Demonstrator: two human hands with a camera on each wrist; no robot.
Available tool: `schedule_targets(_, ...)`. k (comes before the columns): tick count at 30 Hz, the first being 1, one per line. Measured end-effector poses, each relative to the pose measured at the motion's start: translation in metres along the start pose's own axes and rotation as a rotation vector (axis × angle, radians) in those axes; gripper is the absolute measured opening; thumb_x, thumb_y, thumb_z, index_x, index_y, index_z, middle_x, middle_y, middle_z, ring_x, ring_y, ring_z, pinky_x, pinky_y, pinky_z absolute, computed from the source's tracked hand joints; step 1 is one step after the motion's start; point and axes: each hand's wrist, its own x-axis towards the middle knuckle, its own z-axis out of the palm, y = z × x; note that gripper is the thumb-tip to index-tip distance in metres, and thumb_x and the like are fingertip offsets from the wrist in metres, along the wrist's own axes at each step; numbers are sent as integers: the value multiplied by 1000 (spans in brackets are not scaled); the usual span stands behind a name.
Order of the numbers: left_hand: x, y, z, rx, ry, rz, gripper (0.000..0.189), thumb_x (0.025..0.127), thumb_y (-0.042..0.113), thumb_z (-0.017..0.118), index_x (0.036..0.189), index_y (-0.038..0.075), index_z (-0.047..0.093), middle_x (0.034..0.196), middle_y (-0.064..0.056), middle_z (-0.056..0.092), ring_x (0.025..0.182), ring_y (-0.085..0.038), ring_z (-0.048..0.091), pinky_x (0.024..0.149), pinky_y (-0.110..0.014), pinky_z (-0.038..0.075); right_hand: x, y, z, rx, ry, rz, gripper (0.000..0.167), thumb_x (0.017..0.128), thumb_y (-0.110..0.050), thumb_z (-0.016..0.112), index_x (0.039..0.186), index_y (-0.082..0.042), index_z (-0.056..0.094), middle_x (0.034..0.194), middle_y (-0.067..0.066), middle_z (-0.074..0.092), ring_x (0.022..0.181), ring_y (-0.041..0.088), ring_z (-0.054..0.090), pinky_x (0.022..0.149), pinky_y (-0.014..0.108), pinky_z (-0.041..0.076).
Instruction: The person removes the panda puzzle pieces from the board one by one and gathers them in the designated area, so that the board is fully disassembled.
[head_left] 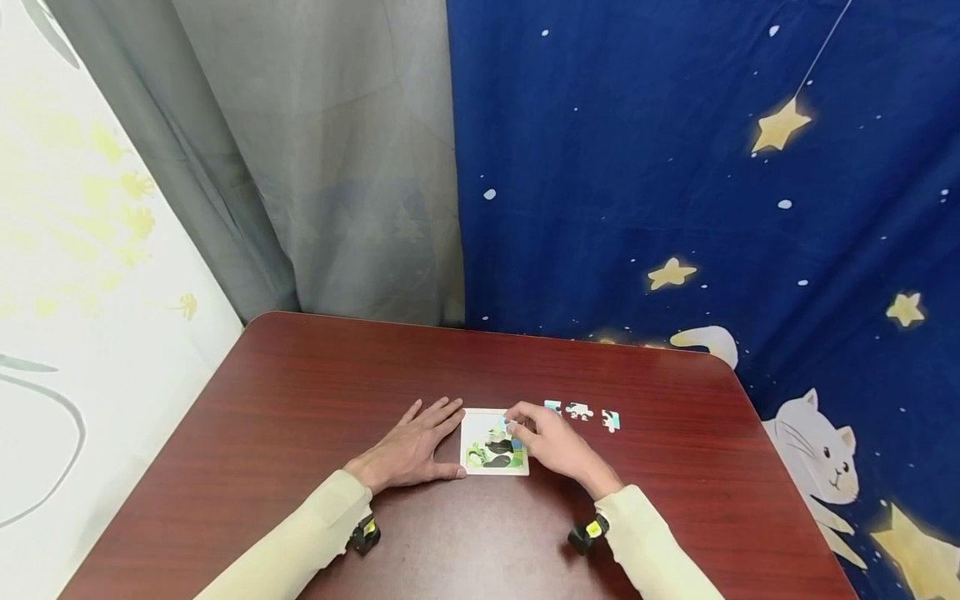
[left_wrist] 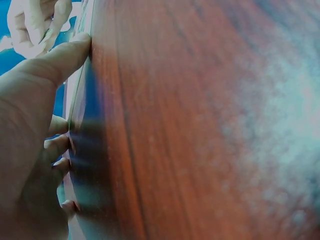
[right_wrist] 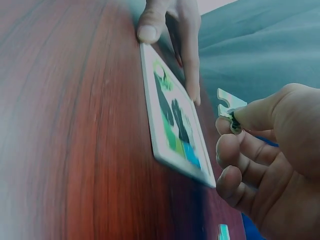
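A square jigsaw tray (head_left: 474,423) with a white rim lies on the table, partly filled with a panda picture in green, black and blue. At its left edge rests my left hand (head_left: 411,448), fingers spread and straight, with the thumb touching the near corner. My right hand (head_left: 557,440) is above the tray's right side. Between thumb and index finger it pinches a jigsaw piece (right_wrist: 229,100), held up off the tray in the right wrist view. In the left wrist view the left thumb (left_wrist: 65,57) touches the tray's edge.
Loose jigsaw pieces lie right of the tray: one (head_left: 552,406) partly behind the right hand, another (head_left: 579,411) beside it, and one (head_left: 611,420) farther right. The reddish-brown table (head_left: 337,358) ends at a grey curtain (head_left: 360,208) and a blue starry curtain (head_left: 585,208).
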Motion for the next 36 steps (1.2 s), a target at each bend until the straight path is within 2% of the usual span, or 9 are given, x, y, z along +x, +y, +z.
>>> schedule_targets(6, -1, 0, 0, 2, 4, 11, 97, 94, 62, 71, 165, 6, 39, 176, -13, 32, 165, -38, 28, 133, -68, 18, -10, 13, -10, 34, -5, 32, 18, 108, -20, 63, 120, -9, 71, 95, 9, 73, 63, 10, 58, 58, 25, 50)
schedule_targets(16, -1, -1, 0, -7, 7, 17, 96, 95, 63, 71, 165, 6, 39, 176, -13, 32, 165, -38, 27, 133, -68, 18, -22, 29, -29, 48, 46, 80, 11, 107, -17, 65, 115, -12, 70, 91, 10, 71, 62, 9, 56, 55, 24, 47)
schedule_targets(25, -1, -2, 0, -10, 7, 16, 95, 95, 62, 71, 165, 6, 39, 176, -13, 32, 165, -37, 27, 133, -67, 18, -29, 40, -44, 49, 38, 84, 9, 105, -15, 67, 111, -11, 73, 86, 13, 70, 59, 9, 55, 54, 24, 48)
schedule_targets(32, -2, -2, 1, -8, 11, 19, 96, 95, 62, 71, 165, 5, 39, 176, -13, 32, 165, -38, 28, 133, -68, 18, -33, 50, -48, 57, 42, 111, 12, 104, -13, 68, 114, -7, 72, 87, 11, 71, 58, 9, 55, 53, 24, 48)
schedule_targets(36, -1, -3, 1, -1, 13, 24, 96, 95, 62, 71, 165, 6, 39, 176, -13, 32, 165, -38, 28, 133, -68, 18, -35, 53, -46, 58, 39, 125, 10, 103, -11, 69, 111, -6, 72, 88, 8, 71, 59, 10, 56, 53, 24, 49)
